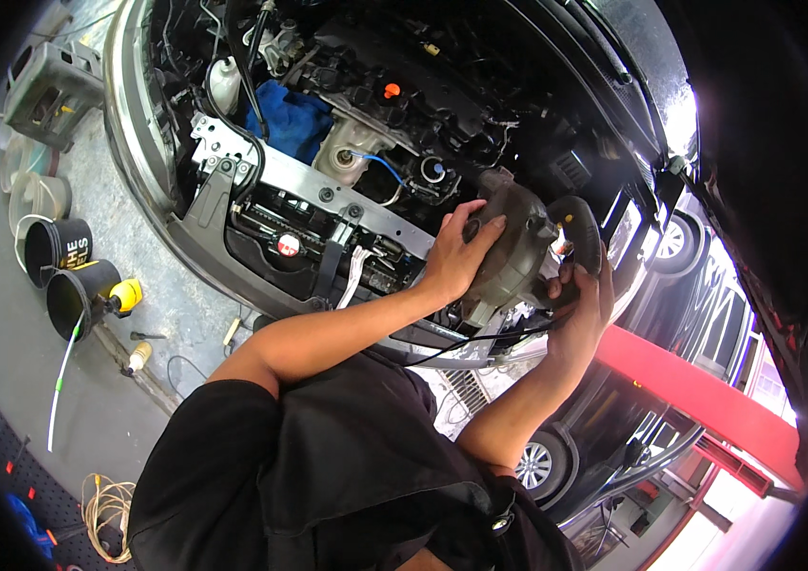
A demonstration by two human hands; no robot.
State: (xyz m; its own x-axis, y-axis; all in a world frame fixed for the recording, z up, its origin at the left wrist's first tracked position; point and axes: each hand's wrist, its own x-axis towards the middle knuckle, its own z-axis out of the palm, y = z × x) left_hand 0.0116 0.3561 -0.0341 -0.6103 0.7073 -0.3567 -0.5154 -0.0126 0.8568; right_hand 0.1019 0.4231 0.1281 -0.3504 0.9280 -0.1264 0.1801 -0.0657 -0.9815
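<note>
Both hands hold a bulky dark plastic air-box-like housing (pixel 509 249) over the front right of an open engine bay. My left hand (pixel 466 249) grips its left side, thumb and fingers pressed on the shell. On the right, my right hand (pixel 583 303) wraps round the lower end of its curved, duct-like part (pixel 579 233); some of those fingers are hidden. A thin black cable or hose (pixel 490 336) runs below the housing. Beyond it lie the dark engine (pixel 404 81) with an orange cap (pixel 392 90), and a silver crossbar (pixel 280 176).
A blue cloth (pixel 292 119) lies in the engine bay. The raised hood (pixel 775 190) hangs at right. Black buckets (pixel 76 285), a yellow-capped bottle (pixel 124 297) and a coiled cable (pixel 107 514) stand or lie on the left floor. A red beam (pixel 699 395) and another car (pixel 604 428) are right.
</note>
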